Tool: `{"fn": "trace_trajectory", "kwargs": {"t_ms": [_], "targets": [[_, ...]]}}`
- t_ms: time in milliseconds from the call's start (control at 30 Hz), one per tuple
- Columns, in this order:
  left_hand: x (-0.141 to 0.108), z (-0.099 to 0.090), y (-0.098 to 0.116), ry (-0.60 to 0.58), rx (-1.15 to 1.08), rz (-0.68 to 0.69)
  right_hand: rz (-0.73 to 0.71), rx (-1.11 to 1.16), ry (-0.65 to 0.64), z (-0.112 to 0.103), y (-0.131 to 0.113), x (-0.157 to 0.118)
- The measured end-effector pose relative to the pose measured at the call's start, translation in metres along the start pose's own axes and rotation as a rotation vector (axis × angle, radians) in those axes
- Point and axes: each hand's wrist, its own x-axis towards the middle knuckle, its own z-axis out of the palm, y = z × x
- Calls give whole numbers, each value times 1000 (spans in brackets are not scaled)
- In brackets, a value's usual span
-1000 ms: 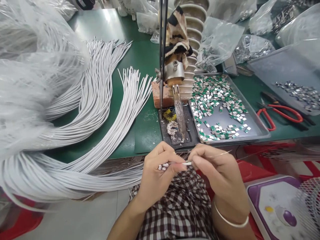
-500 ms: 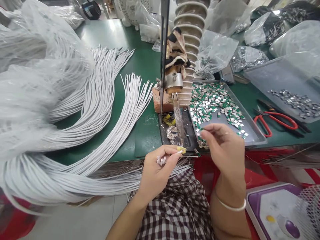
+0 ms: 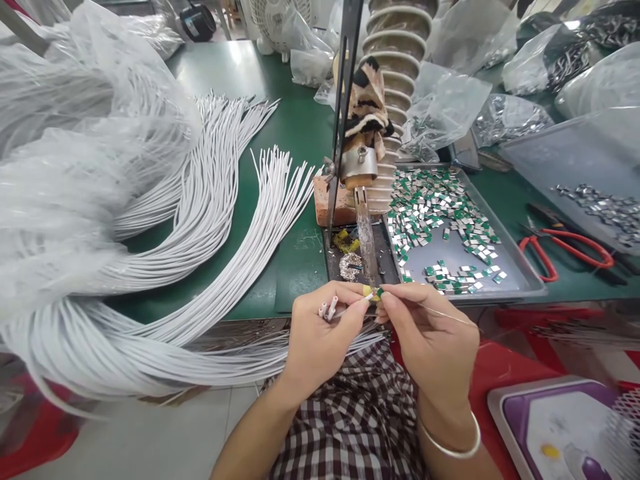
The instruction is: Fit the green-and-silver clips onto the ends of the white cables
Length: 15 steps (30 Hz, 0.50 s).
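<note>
Several white cables [image 3: 329, 309] are gripped in my left hand [image 3: 323, 333], their cut ends poking out above the fingers. One cable end is pinched between its thumb and index finger, beside a bit of yellow on the fingertip. My right hand [image 3: 433, 333] pinches a small green circuit board [image 3: 380, 292] close to that cable end; whether they touch is too small to tell. Just above both hands is the tip of a soldering iron [image 3: 367, 240], pointing down over a black tray [image 3: 387, 257]. A metal tray [image 3: 520, 270] of small green and silver boards lies to the right.
Bundles of white cables [image 3: 240, 267] and plastic bags [image 3: 55, 167] cover the left. A brick [image 3: 330, 203] and ribbed hose [image 3: 395, 60] stand behind the iron. Red-handled pliers [image 3: 575, 243] lie right, near a bin [image 3: 540, 143] of metal parts. A purple-and-white appliance [image 3: 560, 427] is lower right.
My right hand has moved left and down from the board tray's edge to meet my left hand, bringing a green board near the cable end. The whole view has shifted slightly.
</note>
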Motion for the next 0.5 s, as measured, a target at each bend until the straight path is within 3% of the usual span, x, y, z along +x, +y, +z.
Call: {"fn": "trace_trajectory", "kwargs": {"t_ms": [100, 200, 367, 500], "targets": [[0, -1, 3, 4, 14, 13, -97, -153, -11, -2, -1, -1], [0, -3, 6, 16, 20, 8, -195, -265, 89, -3, -4, -2], [1, -6, 11, 28, 15, 7, -386, -218, 130, -1, -10, 0], [4, -6, 13, 39, -4, 7, -419, -270, 122, 0, -14, 5]]}}
